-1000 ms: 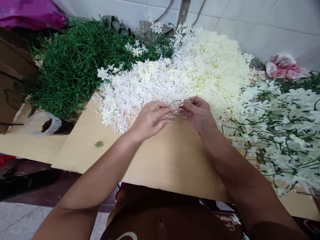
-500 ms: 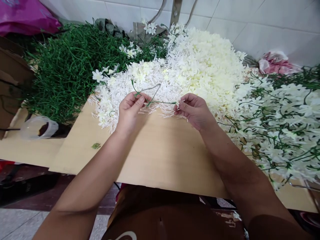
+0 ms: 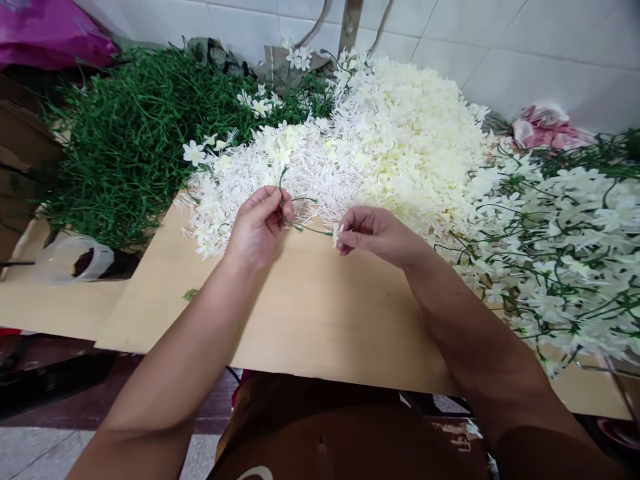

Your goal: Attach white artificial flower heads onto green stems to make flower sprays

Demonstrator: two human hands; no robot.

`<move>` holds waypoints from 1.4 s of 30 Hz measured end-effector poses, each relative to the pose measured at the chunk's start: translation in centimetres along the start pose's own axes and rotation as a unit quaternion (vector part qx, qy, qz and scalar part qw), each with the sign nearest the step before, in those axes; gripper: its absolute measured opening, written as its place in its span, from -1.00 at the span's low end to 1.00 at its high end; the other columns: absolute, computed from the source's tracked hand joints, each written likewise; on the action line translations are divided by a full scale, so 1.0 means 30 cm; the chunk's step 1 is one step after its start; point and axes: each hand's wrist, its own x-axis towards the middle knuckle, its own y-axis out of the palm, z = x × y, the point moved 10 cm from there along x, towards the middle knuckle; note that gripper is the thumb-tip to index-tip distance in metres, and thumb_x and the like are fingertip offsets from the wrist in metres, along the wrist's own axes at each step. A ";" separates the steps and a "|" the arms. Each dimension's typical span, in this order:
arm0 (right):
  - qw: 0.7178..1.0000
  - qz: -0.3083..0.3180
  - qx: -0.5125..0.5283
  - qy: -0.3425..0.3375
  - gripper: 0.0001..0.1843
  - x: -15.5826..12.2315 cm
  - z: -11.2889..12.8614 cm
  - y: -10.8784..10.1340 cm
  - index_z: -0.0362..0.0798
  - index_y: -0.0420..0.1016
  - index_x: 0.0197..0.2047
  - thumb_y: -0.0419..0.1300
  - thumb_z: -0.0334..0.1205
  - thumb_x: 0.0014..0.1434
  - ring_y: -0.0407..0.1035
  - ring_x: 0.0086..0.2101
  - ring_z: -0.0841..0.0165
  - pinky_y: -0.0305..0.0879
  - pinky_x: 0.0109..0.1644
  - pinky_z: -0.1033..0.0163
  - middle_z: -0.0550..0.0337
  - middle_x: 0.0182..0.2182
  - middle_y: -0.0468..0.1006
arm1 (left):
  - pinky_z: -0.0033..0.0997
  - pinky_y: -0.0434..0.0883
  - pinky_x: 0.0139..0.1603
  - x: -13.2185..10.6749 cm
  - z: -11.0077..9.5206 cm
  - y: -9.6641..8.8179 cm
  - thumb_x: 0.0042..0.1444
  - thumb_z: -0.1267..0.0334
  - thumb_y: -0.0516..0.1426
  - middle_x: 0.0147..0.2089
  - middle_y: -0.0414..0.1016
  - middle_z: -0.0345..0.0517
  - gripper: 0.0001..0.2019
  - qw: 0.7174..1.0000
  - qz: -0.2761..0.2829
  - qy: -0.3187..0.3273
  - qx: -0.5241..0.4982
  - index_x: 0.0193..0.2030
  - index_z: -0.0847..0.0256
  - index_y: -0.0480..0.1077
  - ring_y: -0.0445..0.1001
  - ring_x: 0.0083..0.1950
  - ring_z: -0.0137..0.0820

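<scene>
Head view: a green stem (image 3: pixel 316 231) is pinched in the left hand's (image 3: pixel 257 223) closed fingers; its lower branch is stretched rightward from them to a white flower (image 3: pixel 337 235), nipped by the nearer right hand's (image 3: pixel 383 233) closed fingertips. Since the earlier frame, the right fingers have been lowered and brought closer to the left.

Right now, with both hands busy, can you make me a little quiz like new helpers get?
1. Pick one. The left hand holds: (a) a cup, (b) a green stem, (c) a box.
2. True or false? The dark green pile lies left of the cream flower pile.
3. Fill in: The right hand pinches a small pale ____ at the tip of a branch.

Key: 1: b. 2: true. 3: flower.
</scene>
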 end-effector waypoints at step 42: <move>0.919 -0.285 -0.236 -0.135 -0.96 -0.080 0.164 -0.302 -0.05 0.43 -0.43 0.23 -0.29 0.03 0.26 -0.51 0.45 0.26 -0.38 0.22 0.26 -0.55 0.41 | 0.02 0.20 0.25 0.303 -0.213 0.020 -0.04 0.41 0.21 -0.07 0.39 0.09 -0.83 0.766 -0.128 0.170 0.606 -0.25 0.20 0.44 0.33 0.14 0.02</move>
